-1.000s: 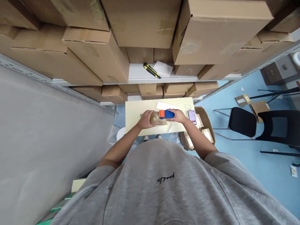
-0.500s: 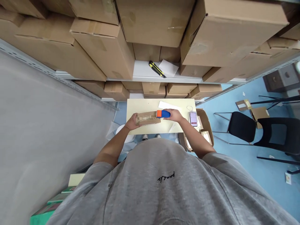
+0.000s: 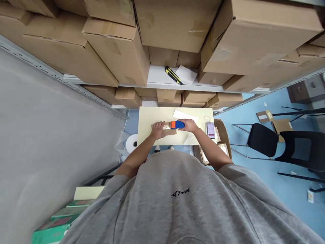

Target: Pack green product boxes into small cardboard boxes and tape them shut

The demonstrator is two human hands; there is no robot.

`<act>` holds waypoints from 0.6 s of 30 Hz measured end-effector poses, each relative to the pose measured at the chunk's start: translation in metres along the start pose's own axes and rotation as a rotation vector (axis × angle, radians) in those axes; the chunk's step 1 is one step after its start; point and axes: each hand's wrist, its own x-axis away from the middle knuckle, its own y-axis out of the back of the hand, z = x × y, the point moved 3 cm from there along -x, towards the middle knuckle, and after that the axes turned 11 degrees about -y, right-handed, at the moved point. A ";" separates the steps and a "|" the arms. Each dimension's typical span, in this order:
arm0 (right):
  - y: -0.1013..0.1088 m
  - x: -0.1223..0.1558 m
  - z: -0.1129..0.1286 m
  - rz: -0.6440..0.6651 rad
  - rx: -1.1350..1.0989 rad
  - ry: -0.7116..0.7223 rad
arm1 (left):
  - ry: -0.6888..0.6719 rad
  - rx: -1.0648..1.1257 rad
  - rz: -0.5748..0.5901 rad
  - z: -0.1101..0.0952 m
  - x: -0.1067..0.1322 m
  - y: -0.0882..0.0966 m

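A small brown cardboard parcel (image 3: 167,129) lies on the pale yellow table (image 3: 147,118). My left hand (image 3: 157,130) rests on its left end, fingers laid over the top. My right hand (image 3: 190,125) is closed around the blue handle of a blue and orange tape dispenser (image 3: 177,124), whose orange head sits on the parcel's right part. A white paper sheet (image 3: 185,114) lies just behind the dispenser.
A phone (image 3: 210,128) lies at the table's right edge, above an open carton (image 3: 222,135) of small packets. Shelves of cardboard boxes (image 3: 175,23) rise behind, with a yellow-black utility knife (image 3: 173,75) on one shelf. Black chairs (image 3: 279,142) stand right; a white roll (image 3: 132,144) sits left.
The parcel, lifted and stretched between both hands half a second ago, is now lower on the table, and my left hand has moved right over its left end.
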 end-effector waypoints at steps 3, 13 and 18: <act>0.000 0.014 -0.037 0.001 0.013 -0.094 | -0.017 0.026 -0.009 0.019 0.006 -0.001; -0.011 0.029 -0.059 -0.055 -0.088 -0.217 | -0.078 -0.049 0.122 -0.024 -0.038 -0.003; 0.015 0.041 -0.066 -0.093 -0.129 -0.226 | -0.110 0.067 0.014 -0.037 -0.062 0.016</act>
